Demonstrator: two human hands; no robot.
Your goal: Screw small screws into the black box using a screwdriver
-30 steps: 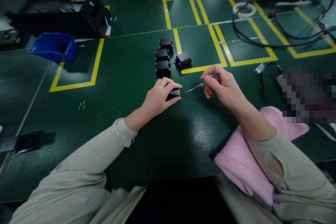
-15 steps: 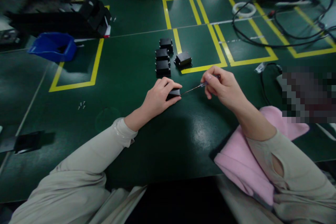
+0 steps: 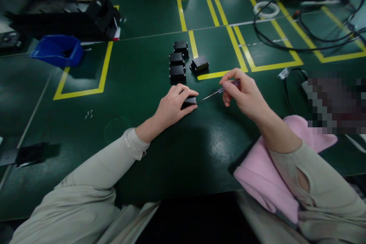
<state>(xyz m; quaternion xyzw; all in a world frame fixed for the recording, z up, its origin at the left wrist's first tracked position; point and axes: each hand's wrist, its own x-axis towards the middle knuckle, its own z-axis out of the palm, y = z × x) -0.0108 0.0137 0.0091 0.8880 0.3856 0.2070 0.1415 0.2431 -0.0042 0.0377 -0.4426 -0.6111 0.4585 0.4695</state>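
Head view: clamping box (image 3: 190, 101) to worktop (image 3: 177, 160) in grip of left hand (image 3: 172, 103). Pinching screwdriver (image 3: 220, 90) in grip of right hand (image 3: 241, 91), with tip at box's 3 o'clock end. From box, showing screws (image 3: 92, 112) at 9, bin (image 3: 53, 52) at 10, three more boxes (image 3: 177, 60) between 11 and 12.

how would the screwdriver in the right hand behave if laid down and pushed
The screwdriver might roll, being long and slim. Its thin, straight shaft looks like metal, so it is probably stiff. The glossy table may let it slide.
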